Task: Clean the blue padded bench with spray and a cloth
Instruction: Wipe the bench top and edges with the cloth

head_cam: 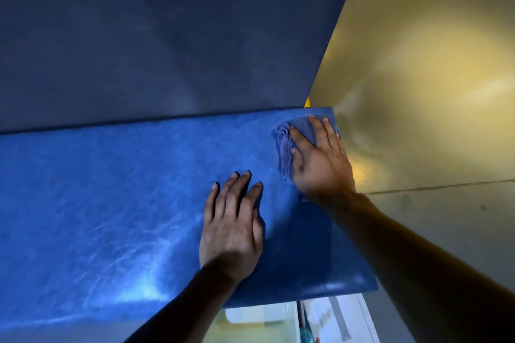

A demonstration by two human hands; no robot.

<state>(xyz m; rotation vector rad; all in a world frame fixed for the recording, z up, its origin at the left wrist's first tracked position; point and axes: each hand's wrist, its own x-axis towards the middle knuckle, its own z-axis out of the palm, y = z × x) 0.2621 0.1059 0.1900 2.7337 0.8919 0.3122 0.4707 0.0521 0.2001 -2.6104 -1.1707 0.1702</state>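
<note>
The blue padded bench (111,203) fills the lower left of the head view, its surface glossy with streaks. Near its far right corner lies a crumpled blue cloth (288,145). My right hand (317,156) presses flat on the cloth with straight, spread fingers. My left hand (231,220) rests flat on the bare bench top, a little nearer to me and to the left of the cloth. No spray bottle is in sight.
A dark blue padded backrest (167,36) rises behind the bench. To the right is a yellowish floor (432,78). Below the bench's near edge, white objects (320,320) show on the floor.
</note>
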